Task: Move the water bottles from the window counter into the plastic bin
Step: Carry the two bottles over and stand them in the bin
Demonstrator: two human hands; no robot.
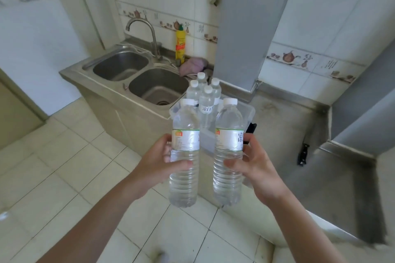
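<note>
I grip one bottle per hand — left hand (pixel 159 161) on the left bottle (pixel 184 153), right hand (pixel 254 163) on the right bottle (pixel 228 151). Carry step. Next, probably: lower both into the plastic bin (pixel 249 111) just beyond my fingertips — beside the four standing bottles (pixel 205 96).

An upright water bottle (pixel 185 153) in each hand (pixel 157 163), before the plastic bin (pixel 249 113) with four more.

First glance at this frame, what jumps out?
Two clear water bottles held upright mid-frame: one in the left hand, one in the right hand. Behind them, four capped bottles stand in a clear plastic bin on the counter, beside a steel double sink.
</note>
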